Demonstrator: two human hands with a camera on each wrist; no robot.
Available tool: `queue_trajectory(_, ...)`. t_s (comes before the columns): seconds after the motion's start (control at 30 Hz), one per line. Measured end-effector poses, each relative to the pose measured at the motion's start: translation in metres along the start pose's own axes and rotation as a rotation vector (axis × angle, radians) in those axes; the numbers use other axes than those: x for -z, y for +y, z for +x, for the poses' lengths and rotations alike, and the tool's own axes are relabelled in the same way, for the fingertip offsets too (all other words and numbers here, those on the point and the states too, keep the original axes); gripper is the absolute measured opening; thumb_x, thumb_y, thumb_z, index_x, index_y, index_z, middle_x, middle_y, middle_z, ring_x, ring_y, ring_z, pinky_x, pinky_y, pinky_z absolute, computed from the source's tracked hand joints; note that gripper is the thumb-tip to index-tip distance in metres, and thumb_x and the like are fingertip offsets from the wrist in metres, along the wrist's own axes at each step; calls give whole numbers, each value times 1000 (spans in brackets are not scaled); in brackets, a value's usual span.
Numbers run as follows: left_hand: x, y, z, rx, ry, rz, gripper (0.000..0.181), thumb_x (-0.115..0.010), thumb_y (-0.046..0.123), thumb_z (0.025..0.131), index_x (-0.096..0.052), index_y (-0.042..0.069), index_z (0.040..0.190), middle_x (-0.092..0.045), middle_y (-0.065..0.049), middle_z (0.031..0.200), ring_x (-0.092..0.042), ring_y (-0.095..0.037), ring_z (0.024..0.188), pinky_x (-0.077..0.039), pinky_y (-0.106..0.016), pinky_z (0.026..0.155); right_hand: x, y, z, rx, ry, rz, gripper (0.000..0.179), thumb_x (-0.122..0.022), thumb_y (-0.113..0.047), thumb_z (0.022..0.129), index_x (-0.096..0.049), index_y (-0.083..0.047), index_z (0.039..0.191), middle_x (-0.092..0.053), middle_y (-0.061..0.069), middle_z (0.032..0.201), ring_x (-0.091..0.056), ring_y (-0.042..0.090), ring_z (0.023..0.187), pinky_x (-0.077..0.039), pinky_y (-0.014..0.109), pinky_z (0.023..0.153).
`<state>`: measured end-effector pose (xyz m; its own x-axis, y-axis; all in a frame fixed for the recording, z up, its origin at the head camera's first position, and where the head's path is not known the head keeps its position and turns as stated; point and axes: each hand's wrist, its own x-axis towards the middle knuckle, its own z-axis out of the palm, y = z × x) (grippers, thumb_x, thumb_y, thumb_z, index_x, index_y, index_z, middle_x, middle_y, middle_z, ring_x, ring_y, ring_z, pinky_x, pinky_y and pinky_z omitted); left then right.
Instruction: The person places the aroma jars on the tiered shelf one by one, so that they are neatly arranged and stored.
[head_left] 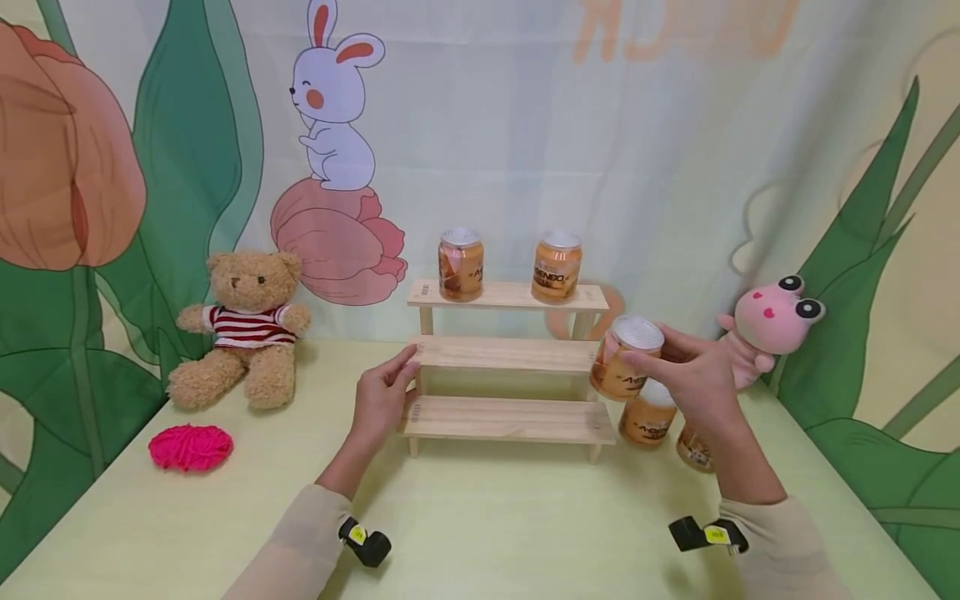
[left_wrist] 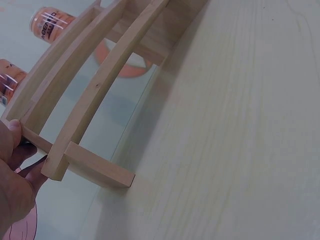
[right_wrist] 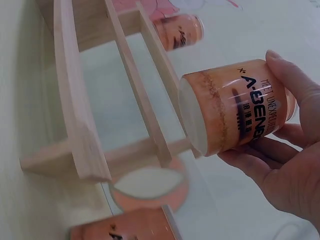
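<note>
In the left wrist view, we see the left hand (left_wrist: 15,185) in a narrow grip, thumb and fingers pinching the end of a three-tiered shelf of pale wood (left_wrist: 95,92), probably to steady it. In the right wrist view, the right hand (right_wrist: 292,180) has its grip around an orange cylindrical can with dark lettering (right_wrist: 240,107); we judge that holding its sides leaves the pale base free. In the head view, that can is at the middle tier's right end; we cannot tell whether they touch. We count five cans: this one, an upper left can (head_left: 461,271) and an upper right can (head_left: 557,273) spaced apart on the top tier, perhaps for evenness, plus a lower can (head_left: 647,422) and a half-hidden can (head_left: 695,450) on the pale yellow-green tabletop (head_left: 510,533), right of the one shelf. We also count one brown teddy bear in a striped shirt (head_left: 247,325), one bright pink bundle of yarn (head_left: 191,447) and one pink plush toy with black eyes (head_left: 768,321).
</note>
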<state>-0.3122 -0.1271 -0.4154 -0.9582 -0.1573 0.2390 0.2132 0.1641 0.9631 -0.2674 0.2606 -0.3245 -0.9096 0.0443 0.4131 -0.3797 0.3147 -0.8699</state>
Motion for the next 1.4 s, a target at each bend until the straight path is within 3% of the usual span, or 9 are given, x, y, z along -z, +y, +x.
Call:
queue_trajectory(0.17, 0, -2, 2, -16, 22, -10, 38, -63, 16, 99, -63, 13, 137, -62, -11, 135, -60, -20, 117, -58, -30, 82, -24, -5, 1, -30, -51, 95, 63, -86, -21, 81, -61, 1, 135, -74, 3, 109, -67, 11, 99, -58, 21, 80)
queue_trajectory(0.33, -1, -4, 3, -27, 0, -30, 38, -63, 16, 99, -63, 12, 137, -61, -12, 136, -59, -21, 118, -58, -29, 83, -49, -11, 3, -25, -79, 121, 57, -88, -24, 80, -68, -4, 129, -74, 6, 107, -68, 14, 98, -59, 24, 79)
queue_trajectory(0.5, -3, -4, 2, -23, 20, -31, 37, -63, 15, 99, -64, 13, 136, -61, -11, 136, -59, -21, 118, -58, -30, 83, -71, -11, 10, -18, -127, 137, 54, -88, -29, 80, -70, -10, 128, -73, 8, 112, -67, 17, 102, -58, 26, 82)
queue_trajectory(0.67, -2, -4, 2, -33, -1, -40, 37, -63, 14, 100, -62, 10, 137, -60, -12, 137, -58, -22, 120, -57, -31, 85, -93, -15, 18, -2, -147, 198, 55, -88, -23, 79, -69, -8, 128, -72, 13, 115, -67, 21, 106, -59, 28, 83)
queue_trajectory(1.1, -1, -3, 3, -51, 13, -42, 36, -64, 13, 99, -64, 10, 135, -63, -14, 132, -60, -20, 115, -58, -30, 83, -135, -20, 32, 61, -177, 133, 53, -91, -36, 74, -76, -12, 118, -74, 6, 106, -67, 21, 98, -59, 34, 81)
queue_trajectory(1.4, 0, -3, 2, -36, 22, -25, 37, -63, 14, 99, -64, 11, 136, -63, -13, 132, -59, -21, 116, -58, -31, 83, -155, -25, 36, 27, -195, 118, 57, -92, -35, 72, -74, -12, 121, -74, 5, 109, -67, 20, 102, -58, 36, 85)
